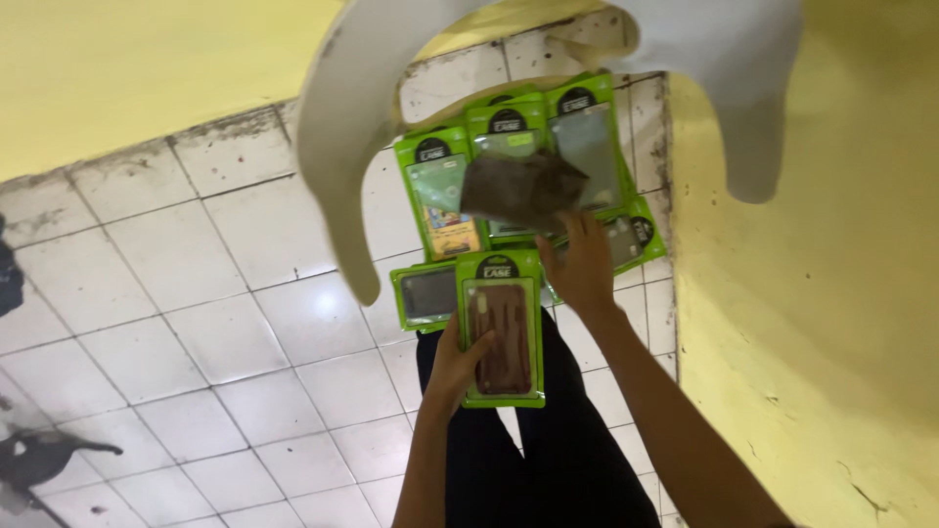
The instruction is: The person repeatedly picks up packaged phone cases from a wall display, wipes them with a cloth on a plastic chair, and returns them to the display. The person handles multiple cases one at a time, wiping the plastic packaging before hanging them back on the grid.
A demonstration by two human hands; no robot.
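Observation:
My left hand [453,364] grips the left edge of a green packaged phone case [502,328] holding a brownish case, held above my lap in dark trousers. My right hand [579,262] reaches forward and holds a dark brown cloth [518,188] over several green phone-case packages [440,196] spread on the white tiled floor [196,293]. Another green package [425,295] lies just left of the one I hold.
White plastic chair legs [337,147] arch over the packages from above. A yellow wall [812,323] stands at the right, with more yellow wall at the top left. Dark objects lie at the left edge of the floor [44,458].

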